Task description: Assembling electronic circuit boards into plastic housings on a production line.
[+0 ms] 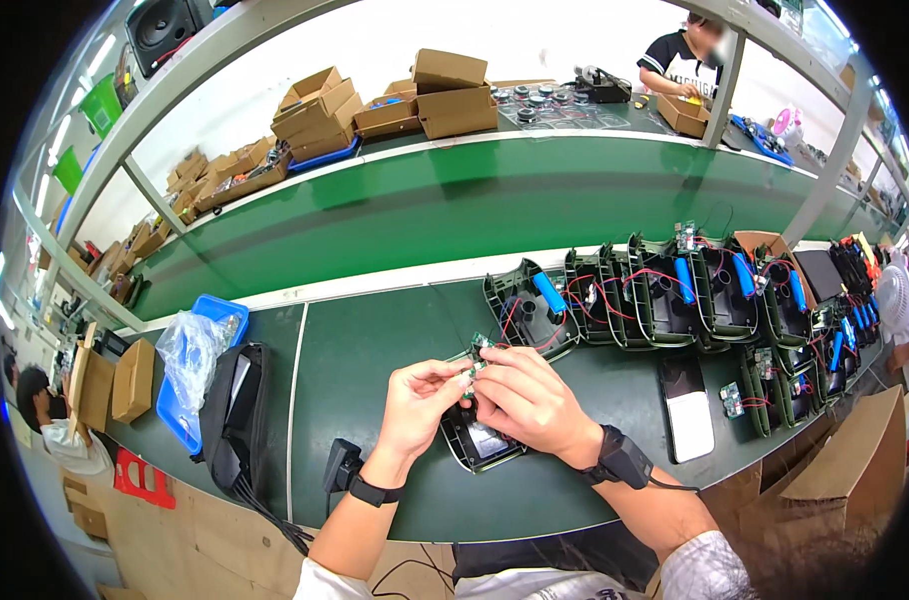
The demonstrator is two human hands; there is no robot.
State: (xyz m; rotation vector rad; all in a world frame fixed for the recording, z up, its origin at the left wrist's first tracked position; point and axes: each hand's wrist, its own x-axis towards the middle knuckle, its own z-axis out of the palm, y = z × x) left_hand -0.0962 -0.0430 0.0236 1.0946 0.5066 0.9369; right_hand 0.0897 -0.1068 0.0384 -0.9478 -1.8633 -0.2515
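Note:
Above the green worktop, my left hand (415, 402) and my right hand (537, 403) meet fingertip to fingertip. Both pinch a small green circuit board (474, 376), partly covered by the fingers. Another bit of green board (483, 342) shows just beyond the fingertips; whether the two are joined, I cannot tell. Below the hands lies a dark green plastic housing (487, 458), its far part hidden by them. Close beyond my right hand rests an open housing shell (527, 328) with a blue cylindrical battery (550, 293) and thin red wires.
Several similar shells (665, 318) with batteries line the right side. A phone (688, 410) lies near them. At left are a black bag (237, 410) and a blue tray (178, 410) with plastic wrap. A green conveyor (395, 215) runs behind; a person (685, 65) works beyond it.

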